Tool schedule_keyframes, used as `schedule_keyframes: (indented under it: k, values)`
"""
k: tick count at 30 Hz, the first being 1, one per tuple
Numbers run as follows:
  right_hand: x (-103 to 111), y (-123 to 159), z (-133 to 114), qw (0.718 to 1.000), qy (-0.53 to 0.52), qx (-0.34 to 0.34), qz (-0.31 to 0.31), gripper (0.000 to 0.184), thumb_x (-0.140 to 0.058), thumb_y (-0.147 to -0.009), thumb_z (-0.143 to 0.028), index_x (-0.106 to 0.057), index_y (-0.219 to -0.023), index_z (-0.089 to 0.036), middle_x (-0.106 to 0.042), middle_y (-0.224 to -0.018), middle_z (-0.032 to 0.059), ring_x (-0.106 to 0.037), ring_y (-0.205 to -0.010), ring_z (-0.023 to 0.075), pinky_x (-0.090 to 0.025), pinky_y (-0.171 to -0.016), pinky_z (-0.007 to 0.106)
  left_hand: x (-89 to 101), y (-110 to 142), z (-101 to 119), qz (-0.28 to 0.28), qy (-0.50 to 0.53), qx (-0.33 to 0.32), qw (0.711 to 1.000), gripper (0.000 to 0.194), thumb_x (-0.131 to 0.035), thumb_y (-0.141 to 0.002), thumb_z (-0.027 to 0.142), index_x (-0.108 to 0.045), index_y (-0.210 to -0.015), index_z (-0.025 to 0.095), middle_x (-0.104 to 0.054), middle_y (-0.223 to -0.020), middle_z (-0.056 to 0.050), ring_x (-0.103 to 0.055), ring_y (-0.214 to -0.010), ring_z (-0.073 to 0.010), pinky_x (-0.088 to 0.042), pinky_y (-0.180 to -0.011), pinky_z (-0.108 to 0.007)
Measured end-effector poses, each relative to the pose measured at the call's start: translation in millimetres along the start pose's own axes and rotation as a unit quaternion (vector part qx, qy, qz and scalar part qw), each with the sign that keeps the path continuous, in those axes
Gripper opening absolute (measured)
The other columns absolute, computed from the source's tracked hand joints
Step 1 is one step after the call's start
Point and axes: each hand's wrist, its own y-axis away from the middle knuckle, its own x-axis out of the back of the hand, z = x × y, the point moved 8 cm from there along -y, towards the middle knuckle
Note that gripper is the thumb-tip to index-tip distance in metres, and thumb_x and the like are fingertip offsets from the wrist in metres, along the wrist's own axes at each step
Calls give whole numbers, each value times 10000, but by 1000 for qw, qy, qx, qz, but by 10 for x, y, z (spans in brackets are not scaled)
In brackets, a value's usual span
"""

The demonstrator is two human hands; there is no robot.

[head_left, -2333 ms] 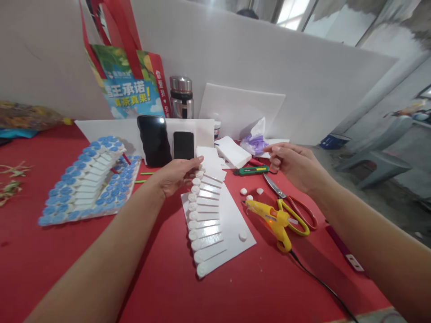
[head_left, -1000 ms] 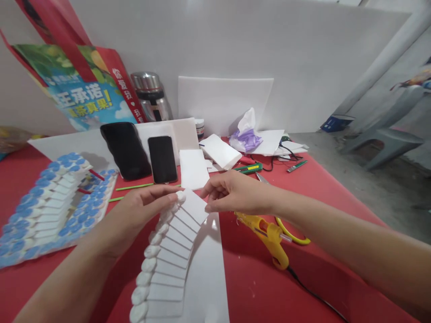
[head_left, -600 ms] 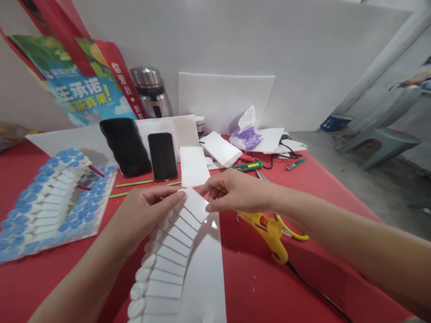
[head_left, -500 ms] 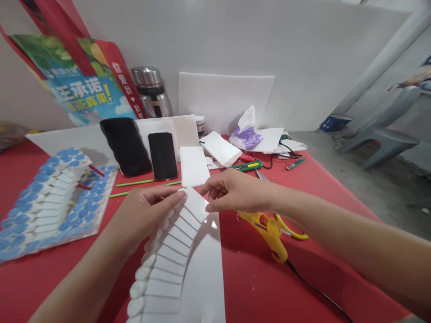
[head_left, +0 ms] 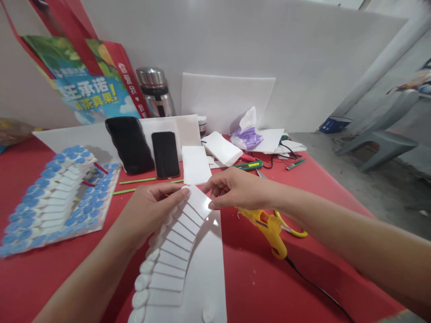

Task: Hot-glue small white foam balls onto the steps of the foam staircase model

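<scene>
Fingers (head_left: 172,201) of the left hand (head_left: 143,211) are closed on the far end of the white stepped piece (head_left: 173,242), the thumb being pressed on its topmost round disc and the other fingertips set behind it. To the right of that grip, the top strip is met at its right corner by the thumb and curled fingers of the right hand (head_left: 230,190); whether it is pinched there cannot be told. Below both sets of fingertips, the row of strips is fanned toward the near edge, edged on the left by white discs (head_left: 143,280) and backed on the right by a white sheet (head_left: 205,269), on which a loose disc (head_left: 208,315) is seen.

Among the containers, farthest left, a plastic bag (head_left: 13,132) is partly cut off by the frame, its contents too blurred to be named. Next, a printed shopping bag (head_left: 90,80) with red handles is stood upright; its inside is hidden. Just beside it a steel flask (head_left: 156,92) is capped. Farther right, a small jar (head_left: 202,125) is half hidden behind white board, what it holds not being shown. Then comes a purple tissue pack (head_left: 246,141), from which a white tissue (head_left: 249,119) is drawn partly out. Far right, beyond the red table (head_left: 245,260), a blue box (head_left: 335,125) is seen on the floor.
</scene>
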Motion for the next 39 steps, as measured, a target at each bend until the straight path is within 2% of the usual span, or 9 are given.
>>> schedule_keyframes:
  k: [7, 10, 13, 19, 23, 27, 30, 35, 39]
  values:
    - [28, 16, -13, 1000, 19, 4, 7, 285, -773, -845, -217, -778, -1126, -173, -696, -838, 7, -610, -752, 139, -459, -665, 264, 1, -3, 18, -8, -9, 1, 1000, 426, -885, -715, 586, -848, -999, 271, -840, -902, -55, -752, -808, -246, -564, -654, -292]
    - [271, 60, 20, 995, 70, 10, 73, 218, -742, -880, -316, -780, -1054, -189, -730, -863, 24, -623, -733, 150, -471, -662, 281, 43, -12, 69, 12, -34, -10, 999, 503, -844, -718, 671, -841, -1027, 274, -841, -976, -51, -758, -917, -272, -580, -708, -300]
    - [599, 119, 139, 977, 140, 0, 160, 164, -699, -877, -220, -789, -1012, -196, -776, -943, 43, -663, -814, 177, -490, -724, 299, 84, -22, 73, 37, -56, -7, 998, 589, -779, -726, 760, -837, -1050, 272, -839, -1003, -49, -747, -963, -278, -569, -716, -289]
    - [896, 166, 604, 941, 271, -64, 190, 243, -653, -817, -100, -813, -975, -191, -808, -1028, 61, -710, -897, 227, -503, -782, 322, 116, -19, 65, 77, -40, -16, 996, 555, -707, -824, 721, -816, -1075, 238, -828, -1015, -71, -723, -920, -260, -545, -680, -290]
    - [953, 233, 811, 929, 309, -95, 180, 224, -677, -813, -145, -818, -981, -190, -810, -1011, 75, -714, -886, 244, -484, -762, 324, 287, 9, 163, 178, -29, -95, 979, 313, -771, -840, 458, -801, -1060, 238, -805, -1044, -34, -698, -1010, -233, -548, -823, -287]
    - [915, 283, 917, 926, 320, -124, 157, 190, -685, -885, -333, -806, -895, -188, -788, -892, 81, -696, -790, 236, -444, -659, 318, 424, 8, 140, 225, 11, -132, 965, 323, -751, -814, 307, -780, -1128, 235, -772, -1031, 17, -671, -989, -192, -525, -875, -291]
    - [820, 269, 984, 925, 323, -139, 141, 217, -717, -863, -390, -788, -856, -184, -759, -810, 74, -681, -740, 231, -409, -601, 314, 438, -1, 113, 219, 21, -131, 967, 361, -770, -803, 320, -772, -1155, 240, -766, -996, 30, -665, -951, -187, -526, -842, -299]
    - [755, 216, 1052, 922, 325, -135, 158, 50, -758, -753, -206, -733, -784, -177, -761, -848, 84, -670, -781, 238, -394, -622, 311, 366, 27, 154, 195, 26, -127, 972, 309, -796, -773, 325, -789, -1073, 254, -771, -972, 7, -691, -1002, -222, -550, -859, -315]
    - [811, 214, 914, 931, 291, -123, 182, 49, -739, -762, -197, -705, -794, -182, -751, -822, 73, -673, -766, 227, -431, -625, 308, 242, 19, 187, 137, 29, -105, 985, 261, -764, -812, 348, -795, -1050, 245, -800, -1091, -35, -713, -1054, -239, -561, -924, -341]
